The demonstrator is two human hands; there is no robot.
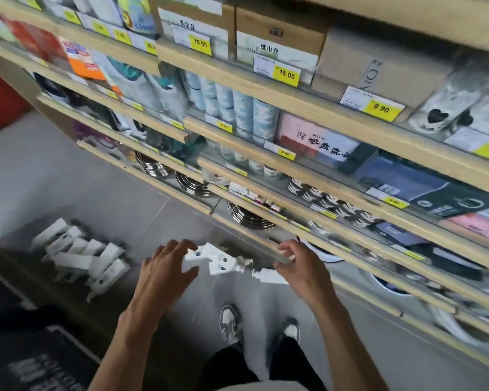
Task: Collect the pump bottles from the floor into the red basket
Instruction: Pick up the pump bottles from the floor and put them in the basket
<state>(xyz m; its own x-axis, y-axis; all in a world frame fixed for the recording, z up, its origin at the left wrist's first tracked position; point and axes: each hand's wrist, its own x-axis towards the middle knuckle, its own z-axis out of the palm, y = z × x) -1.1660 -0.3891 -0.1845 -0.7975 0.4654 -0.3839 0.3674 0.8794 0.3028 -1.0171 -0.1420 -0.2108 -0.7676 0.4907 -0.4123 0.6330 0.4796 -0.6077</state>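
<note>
Fingers (178, 247) of the left hand (164, 269) are spread and slack, holding nothing; those of the right hand (301, 268) curl loosely, also empty. Between them, lower middle of the frame, lie a few white plastic pump bottles (218, 261) (blocky, dark-labelled); whether the left fingertips touch them is lost in blur. A larger heap (82, 259) lies lower left on smooth grey floor tiles (68, 179). Upper left, a red shape (0, 100), perhaps the basket. Wooden shelves (237, 79) cross the right.

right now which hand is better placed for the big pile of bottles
Left. The left hand is open and nearer the pile; the right hand hangs beyond the middle bottles.
</note>
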